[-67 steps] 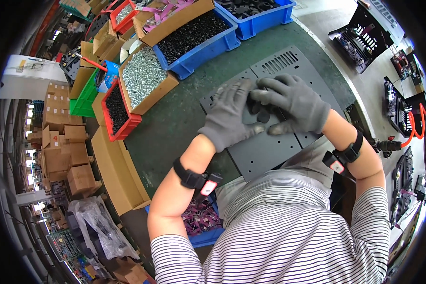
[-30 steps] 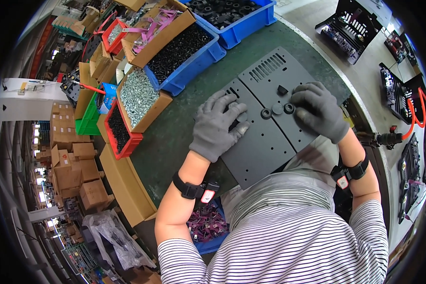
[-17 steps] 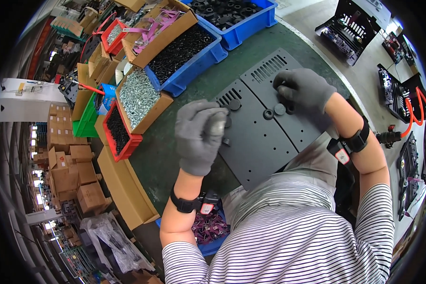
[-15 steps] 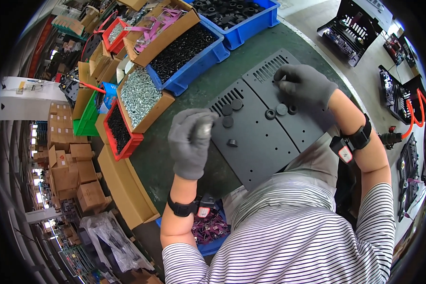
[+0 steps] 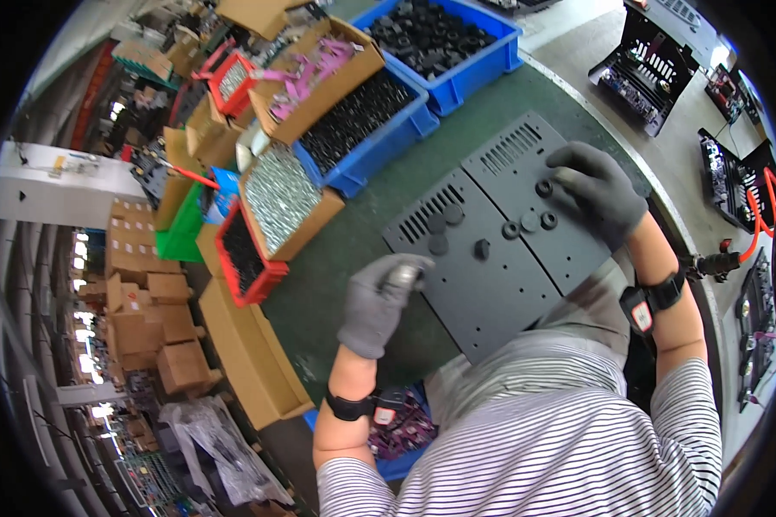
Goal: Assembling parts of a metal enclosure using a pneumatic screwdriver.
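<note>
My left hand point(image 5: 376, 306), in a grey glove, is raised beside the near left edge of a dark grey slotted plate point(image 5: 483, 297). Its fingers are closed round a shiny silver metal piece point(image 5: 403, 276), whose kind I cannot make out. My gloved right hand point(image 5: 602, 189) hovers over a second slotted plate point(image 5: 513, 159), fingers curled; the palm side is hidden. Just below its fingertips is a black ring point(image 5: 544, 188). More black rings point(image 5: 510, 230) and a flat round disc point(image 5: 530, 221) lie near the seam. Several dark discs point(image 5: 438, 245) rest by the left plate's slots; one black round piece point(image 5: 481, 250) stands tilted.
Blue bins point(image 5: 379, 142) of black parts stand along the far left of the green table point(image 5: 539, 90). Beside them are cardboard boxes of silver screws point(image 5: 280, 196) and purple brackets point(image 5: 315, 77), and a red bin point(image 5: 259, 277). Black assemblies point(image 5: 642, 82) stand at the right.
The view has shifted, moving everything right and down. Another black ring now shows under my right hand, and one round piece has moved across the left plate toward the seam.
</note>
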